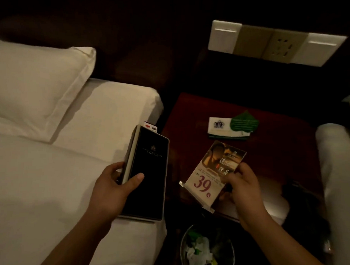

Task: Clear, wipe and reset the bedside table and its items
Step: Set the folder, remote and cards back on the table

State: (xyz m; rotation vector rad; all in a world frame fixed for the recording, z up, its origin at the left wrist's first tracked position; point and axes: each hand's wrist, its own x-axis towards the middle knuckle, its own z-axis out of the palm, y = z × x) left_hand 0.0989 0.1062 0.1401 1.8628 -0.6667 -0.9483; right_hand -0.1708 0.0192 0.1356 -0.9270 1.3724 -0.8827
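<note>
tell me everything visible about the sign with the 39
The sign is a clear plastic stand holding a printed card: brownish photo and Chinese characters above, small text and a large purple-red 39 on a pale part below. A clear foot juts out at its bottom. It is tilted, at the front edge of the dark red bedside table. The right hand grips its right edge; whether the foot touches the table is unclear.

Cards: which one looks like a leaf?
The green paper card overlapping the white crown-printed card. That and the 39 photo card held by the right hand are rectangles.
</note>
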